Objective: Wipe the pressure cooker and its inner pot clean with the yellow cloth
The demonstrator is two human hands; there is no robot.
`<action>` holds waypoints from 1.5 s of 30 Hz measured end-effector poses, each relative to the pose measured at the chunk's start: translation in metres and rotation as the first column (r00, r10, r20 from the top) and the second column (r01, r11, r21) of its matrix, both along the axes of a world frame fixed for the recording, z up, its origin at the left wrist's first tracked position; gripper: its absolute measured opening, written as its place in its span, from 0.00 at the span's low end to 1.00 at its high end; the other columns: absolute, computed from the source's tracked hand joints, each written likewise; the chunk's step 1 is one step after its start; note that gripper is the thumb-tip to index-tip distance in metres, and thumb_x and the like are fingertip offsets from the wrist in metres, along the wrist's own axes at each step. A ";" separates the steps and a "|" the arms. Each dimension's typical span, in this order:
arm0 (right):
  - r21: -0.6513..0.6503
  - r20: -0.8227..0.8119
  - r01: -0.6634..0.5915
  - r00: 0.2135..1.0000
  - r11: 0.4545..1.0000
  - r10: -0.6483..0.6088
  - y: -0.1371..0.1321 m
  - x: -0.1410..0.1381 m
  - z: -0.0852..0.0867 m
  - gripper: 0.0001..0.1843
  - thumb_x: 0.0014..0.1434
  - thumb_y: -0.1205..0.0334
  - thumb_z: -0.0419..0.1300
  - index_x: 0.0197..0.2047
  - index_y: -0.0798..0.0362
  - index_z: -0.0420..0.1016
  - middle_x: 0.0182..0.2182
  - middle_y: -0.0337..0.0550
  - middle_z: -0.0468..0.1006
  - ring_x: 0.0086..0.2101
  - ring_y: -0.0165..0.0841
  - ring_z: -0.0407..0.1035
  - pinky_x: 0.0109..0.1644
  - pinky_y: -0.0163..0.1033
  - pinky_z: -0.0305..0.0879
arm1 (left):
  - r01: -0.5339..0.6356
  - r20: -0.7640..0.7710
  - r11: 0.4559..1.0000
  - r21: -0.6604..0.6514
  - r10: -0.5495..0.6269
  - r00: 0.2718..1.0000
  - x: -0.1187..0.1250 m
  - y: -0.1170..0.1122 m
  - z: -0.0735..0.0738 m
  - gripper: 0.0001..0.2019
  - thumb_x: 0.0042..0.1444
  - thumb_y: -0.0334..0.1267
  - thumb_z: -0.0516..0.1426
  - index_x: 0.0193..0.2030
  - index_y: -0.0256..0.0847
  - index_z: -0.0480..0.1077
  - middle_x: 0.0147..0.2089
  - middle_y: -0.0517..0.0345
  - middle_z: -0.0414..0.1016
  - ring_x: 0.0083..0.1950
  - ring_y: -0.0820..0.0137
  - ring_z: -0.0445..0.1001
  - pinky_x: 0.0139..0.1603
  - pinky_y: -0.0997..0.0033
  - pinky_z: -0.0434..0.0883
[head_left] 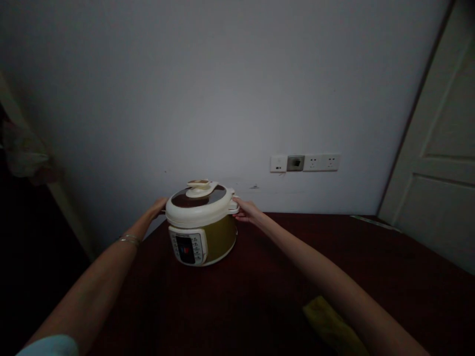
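An electric pressure cooker (218, 238) with a white lid and a gold-green body stands on the dark red table, its control panel turned toward me and a little left. My right hand (248, 210) is closed round the white side handle on the right. On the far left side, my left hand (159, 206) reaches to the opposite handle; its fingers are mostly hidden behind the cooker, but it appears to grip there. The lid is on, with a knob (200, 188) at its top.
A yellow cloth (330, 324) lies on the table (252, 291) beneath my right forearm. Wall sockets (313, 162) sit on the wall behind. A flat strip (374, 223) lies by the door (441, 163) at right. At far left hangs a pale bag-like thing (25, 153).
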State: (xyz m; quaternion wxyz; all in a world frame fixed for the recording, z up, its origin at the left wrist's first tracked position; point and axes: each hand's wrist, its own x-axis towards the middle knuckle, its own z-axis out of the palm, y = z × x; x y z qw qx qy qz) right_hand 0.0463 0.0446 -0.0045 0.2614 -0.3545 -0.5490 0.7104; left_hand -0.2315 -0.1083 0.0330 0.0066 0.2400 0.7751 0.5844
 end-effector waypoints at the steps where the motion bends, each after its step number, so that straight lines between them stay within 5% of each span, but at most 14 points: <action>1: 0.007 0.003 -0.005 1.000 1.000 0.005 -0.001 0.001 0.000 0.18 0.59 0.47 0.58 0.34 0.57 0.69 0.21 0.40 0.75 0.20 0.26 0.70 0.22 0.29 0.70 | -0.022 0.045 0.999 0.025 0.021 0.999 -0.002 0.000 0.005 0.05 0.46 0.29 0.57 0.22 0.36 0.65 0.19 0.60 0.65 0.23 0.69 0.68 0.23 0.71 0.65; 9: 0.142 0.035 -0.128 0.992 0.982 0.124 0.009 0.057 0.001 0.28 0.56 0.35 0.53 0.44 0.52 0.64 0.31 0.44 0.79 0.26 0.29 0.74 0.29 0.35 0.73 | -0.310 0.136 0.846 0.433 0.279 0.951 -0.002 0.009 0.079 0.09 0.49 0.22 0.43 0.27 0.38 0.59 0.24 0.64 0.58 0.24 0.76 0.61 0.26 0.75 0.62; 13: 0.273 0.198 -0.154 0.975 0.950 0.101 0.028 0.116 -0.005 0.22 0.51 0.47 0.65 0.42 0.53 0.66 0.28 0.43 0.79 0.22 0.28 0.72 0.23 0.30 0.68 | -0.212 0.005 0.756 0.619 0.267 0.964 0.040 0.018 0.113 0.12 0.46 0.18 0.43 0.30 0.35 0.61 0.28 0.62 0.61 0.29 0.78 0.63 0.32 0.75 0.63; 17: 0.358 0.405 -0.280 0.906 0.891 0.122 0.035 0.174 -0.025 0.15 0.45 0.60 0.69 0.34 0.56 0.71 0.22 0.42 0.78 0.18 0.28 0.70 0.18 0.29 0.64 | -0.013 -0.191 0.676 0.737 0.227 0.955 0.116 0.029 0.118 0.12 0.47 0.19 0.44 0.31 0.35 0.63 0.29 0.61 0.62 0.31 0.76 0.65 0.34 0.74 0.64; 20: 0.416 0.512 -0.355 0.852 0.837 0.107 0.028 0.210 -0.046 0.10 0.45 0.64 0.68 0.30 0.56 0.73 0.20 0.40 0.77 0.18 0.28 0.69 0.19 0.28 0.63 | 0.170 -0.356 0.661 0.731 0.157 0.921 0.183 0.037 0.097 0.10 0.48 0.21 0.46 0.27 0.38 0.64 0.28 0.61 0.64 0.33 0.73 0.67 0.36 0.72 0.65; 23: 0.498 0.564 -0.386 0.824 0.776 0.048 0.016 0.232 -0.069 0.06 0.48 0.63 0.64 0.29 0.56 0.75 0.21 0.41 0.77 0.21 0.30 0.71 0.24 0.31 0.65 | 0.317 -0.487 0.700 0.640 0.050 0.872 0.244 0.048 0.055 0.09 0.48 0.23 0.49 0.23 0.39 0.64 0.27 0.60 0.66 0.35 0.72 0.69 0.39 0.71 0.66; 26: 0.656 0.529 -0.325 0.842 0.681 -0.108 0.006 0.242 -0.094 0.08 0.53 0.61 0.60 0.34 0.56 0.77 0.30 0.45 0.79 0.32 0.34 0.73 0.38 0.37 0.68 | 0.423 -0.603 0.903 0.070 -0.300 0.739 0.294 0.060 -0.002 0.12 0.55 0.26 0.44 0.31 0.38 0.68 0.35 0.54 0.71 0.42 0.69 0.69 0.45 0.69 0.66; 27: 0.704 0.506 -0.297 0.847 0.645 -0.162 0.004 0.242 -0.103 0.10 0.54 0.61 0.58 0.37 0.56 0.77 0.35 0.47 0.79 0.36 0.36 0.73 0.43 0.39 0.67 | 0.435 -0.554 0.872 -0.223 -0.480 0.680 0.306 0.064 -0.024 0.15 0.57 0.26 0.41 0.36 0.38 0.68 0.41 0.52 0.71 0.47 0.69 0.69 0.49 0.69 0.65; 28: 0.741 0.486 -0.275 0.849 0.612 -0.207 0.002 0.243 -0.113 0.12 0.55 0.60 0.57 0.40 0.56 0.77 0.39 0.49 0.79 0.40 0.37 0.72 0.47 0.41 0.65 | 0.466 -0.509 0.813 -0.348 -0.582 0.635 0.316 0.067 -0.045 0.15 0.57 0.27 0.43 0.39 0.38 0.69 0.44 0.51 0.72 0.49 0.69 0.69 0.51 0.69 0.65; 31: 0.806 0.448 -0.234 0.842 0.545 -0.301 0.002 0.244 -0.141 0.16 0.58 0.59 0.55 0.47 0.56 0.75 0.47 0.52 0.75 0.48 0.40 0.69 0.55 0.43 0.60 | 0.481 -0.363 0.653 -0.585 -0.741 0.566 0.331 0.070 -0.105 0.13 0.54 0.30 0.50 0.44 0.38 0.72 0.52 0.47 0.71 0.55 0.64 0.68 0.56 0.65 0.62; 34: 0.837 0.421 -0.195 0.826 0.512 -0.374 0.005 0.248 -0.165 0.17 0.60 0.60 0.52 0.48 0.56 0.74 0.49 0.54 0.75 0.51 0.41 0.67 0.58 0.45 0.58 | 0.414 -0.178 0.485 -0.770 -0.787 0.591 0.328 0.066 -0.149 0.24 0.54 0.37 0.52 0.59 0.32 0.64 0.65 0.33 0.57 0.64 0.46 0.57 0.59 0.45 0.57; 37: 0.861 0.384 -0.153 0.821 0.485 -0.423 0.009 0.253 -0.180 0.17 0.60 0.62 0.50 0.48 0.57 0.75 0.51 0.55 0.74 0.53 0.42 0.66 0.59 0.47 0.57 | 0.378 -0.039 0.335 -0.863 -0.790 0.612 0.321 0.059 -0.172 0.33 0.57 0.46 0.50 0.66 0.29 0.54 0.69 0.28 0.45 0.68 0.39 0.46 0.60 0.37 0.51; 39: 0.872 0.361 -0.136 0.827 0.470 -0.431 0.011 0.255 -0.185 0.17 0.60 0.63 0.50 0.47 0.57 0.75 0.51 0.55 0.74 0.53 0.41 0.66 0.60 0.47 0.57 | 0.366 -0.012 0.291 -0.884 -0.796 0.605 0.318 0.054 -0.180 0.35 0.59 0.50 0.45 0.68 0.31 0.48 0.71 0.30 0.39 0.70 0.41 0.39 0.62 0.38 0.46; 45: 0.882 0.334 -0.117 0.839 0.457 -0.429 0.012 0.257 -0.191 0.17 0.57 0.66 0.51 0.46 0.54 0.76 0.52 0.50 0.74 0.55 0.39 0.65 0.61 0.46 0.57 | 0.335 -0.058 0.312 -0.889 -0.802 0.594 0.320 0.046 -0.191 0.35 0.62 0.53 0.35 0.70 0.34 0.41 0.72 0.36 0.31 0.71 0.46 0.30 0.65 0.42 0.40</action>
